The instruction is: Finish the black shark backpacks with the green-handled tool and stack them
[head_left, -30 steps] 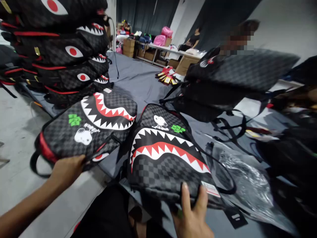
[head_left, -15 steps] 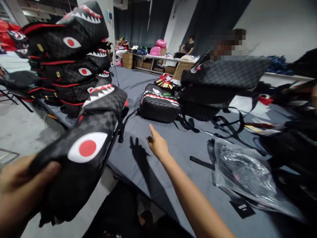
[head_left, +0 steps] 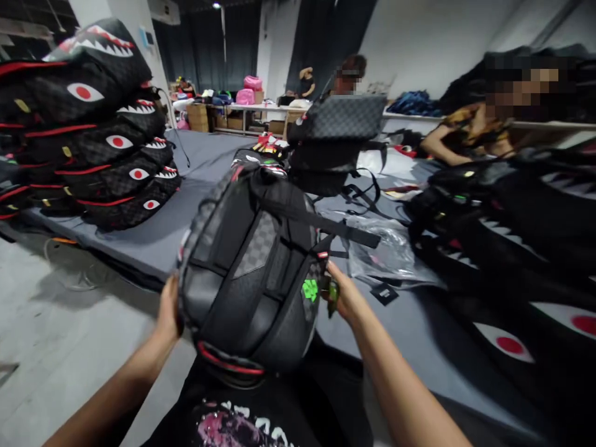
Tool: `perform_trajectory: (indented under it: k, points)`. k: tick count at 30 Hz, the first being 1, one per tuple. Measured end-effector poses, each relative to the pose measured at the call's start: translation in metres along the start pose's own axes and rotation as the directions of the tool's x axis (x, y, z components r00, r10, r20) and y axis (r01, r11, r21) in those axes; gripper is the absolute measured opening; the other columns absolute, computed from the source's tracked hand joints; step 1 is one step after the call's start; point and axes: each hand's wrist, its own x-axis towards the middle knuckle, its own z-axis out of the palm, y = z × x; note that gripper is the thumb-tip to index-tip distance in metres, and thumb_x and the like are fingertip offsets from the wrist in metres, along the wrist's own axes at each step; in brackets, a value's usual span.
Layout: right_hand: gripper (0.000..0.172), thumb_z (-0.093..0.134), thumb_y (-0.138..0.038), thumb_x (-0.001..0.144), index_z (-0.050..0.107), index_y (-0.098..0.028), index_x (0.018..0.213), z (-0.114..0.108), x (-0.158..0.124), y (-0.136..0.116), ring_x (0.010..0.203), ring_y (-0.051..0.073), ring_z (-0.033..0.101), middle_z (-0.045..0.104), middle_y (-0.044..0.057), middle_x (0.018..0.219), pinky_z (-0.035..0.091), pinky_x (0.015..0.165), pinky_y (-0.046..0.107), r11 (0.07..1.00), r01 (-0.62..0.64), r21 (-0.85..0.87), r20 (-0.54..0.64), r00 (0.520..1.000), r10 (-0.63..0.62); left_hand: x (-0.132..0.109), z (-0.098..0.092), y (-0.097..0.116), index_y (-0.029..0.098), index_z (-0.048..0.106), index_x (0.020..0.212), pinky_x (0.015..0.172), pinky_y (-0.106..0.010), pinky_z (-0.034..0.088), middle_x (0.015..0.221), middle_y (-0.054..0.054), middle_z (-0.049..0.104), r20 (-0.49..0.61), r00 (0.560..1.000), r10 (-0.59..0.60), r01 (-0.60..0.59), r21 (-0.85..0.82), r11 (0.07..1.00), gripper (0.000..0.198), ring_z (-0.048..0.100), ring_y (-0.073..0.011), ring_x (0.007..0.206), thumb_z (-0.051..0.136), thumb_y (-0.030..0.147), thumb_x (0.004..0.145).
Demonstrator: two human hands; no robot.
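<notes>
A black checkered backpack (head_left: 254, 273) is held up in front of my body, its back panel and shoulder straps facing me. My left hand (head_left: 170, 310) grips its left side, with the fingers partly hidden behind it. On the opposite side my right hand (head_left: 342, 290) is closed at the bag's edge, near a bright green patch (head_left: 310, 290). A small dark, yellowish object (head_left: 332, 297) shows at the right hand's fingers; its kind I cannot make out. A loose black strap (head_left: 344, 228) sticks out to the right.
Stacked shark-face backpacks (head_left: 116, 143) stand on the grey-covered table (head_left: 195, 146) at left. More backpacks (head_left: 512, 248) crowd the right, near a clear plastic bag (head_left: 379, 248) and a black tag (head_left: 384, 293). Another checkered backpack pile (head_left: 342, 118) stands behind. A co-worker (head_left: 470, 127) sits at right.
The backpack has swung from the left to in front of me and now shows its back panel. My right hand has come from pointing over the table to the bag's side.
</notes>
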Motion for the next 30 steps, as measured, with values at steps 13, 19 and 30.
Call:
perform_trajectory:
  k: [13,19,30]
  points:
    - [0.046,0.051,-0.055,0.095,0.067,-0.02,0.12,0.045,-0.047,-0.039,0.081,0.019,0.072,0.075,0.004,0.085,0.056,0.076,0.032,0.782,0.564,-0.267,-0.205,0.759,-0.618,0.008,0.131,-0.146,0.014,0.035,0.154,0.118,-0.058,0.028,0.159,-0.022,0.034,0.977,0.168,0.134,-0.985,0.16,0.069,0.07,0.029,-0.0365,0.15,0.038,0.057,0.099]
    - [0.045,0.057,-0.035,0.098,0.055,-0.019,0.14,0.058,-0.068,0.045,0.09,0.022,0.074,0.076,0.011,0.107,0.061,0.08,0.036,0.649,0.618,-0.444,-0.312,0.572,-0.759,0.004,0.105,-0.15,0.015,0.053,0.142,0.108,-0.04,0.044,0.142,-0.014,0.06,0.941,0.131,0.313,-0.986,0.091,0.14,0.053,0.055,-0.0259,0.133,0.045,0.047,0.1]
    - [0.047,0.059,-0.016,0.094,0.047,-0.024,0.138,0.042,-0.086,0.103,0.1,0.02,0.073,0.071,0.009,0.113,0.061,0.089,0.038,0.6,0.445,-0.665,-0.417,0.445,-0.793,0.134,0.301,-0.026,0.012,0.068,0.104,0.105,-0.051,0.039,0.109,-0.015,0.071,0.914,-0.162,0.373,-0.984,-0.122,-0.128,0.04,0.064,-0.0289,0.11,0.05,0.047,0.097]
